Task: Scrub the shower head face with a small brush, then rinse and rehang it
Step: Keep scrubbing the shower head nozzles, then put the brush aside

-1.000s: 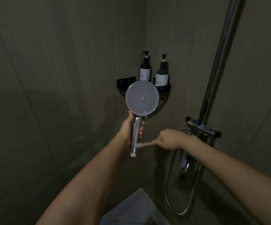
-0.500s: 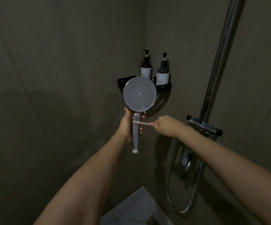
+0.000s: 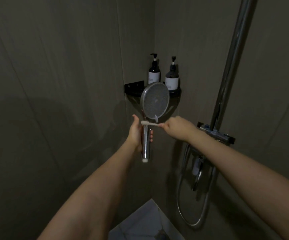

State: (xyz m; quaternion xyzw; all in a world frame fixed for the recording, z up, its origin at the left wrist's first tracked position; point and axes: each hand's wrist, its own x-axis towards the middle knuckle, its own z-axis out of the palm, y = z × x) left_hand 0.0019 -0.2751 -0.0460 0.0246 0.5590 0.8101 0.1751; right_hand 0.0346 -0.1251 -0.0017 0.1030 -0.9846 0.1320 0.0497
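Both hands grip: left hand [image 3: 136, 134] clasps the shower head [image 3: 155, 102] handle, right hand [image 3: 175, 128] pinches the brush [image 3: 149, 123]. Steady the handle; lift bristles onto the face.

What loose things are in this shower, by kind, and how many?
Pump bottles: 2
Shower heads: 1
Brushes: 1
Total: 4
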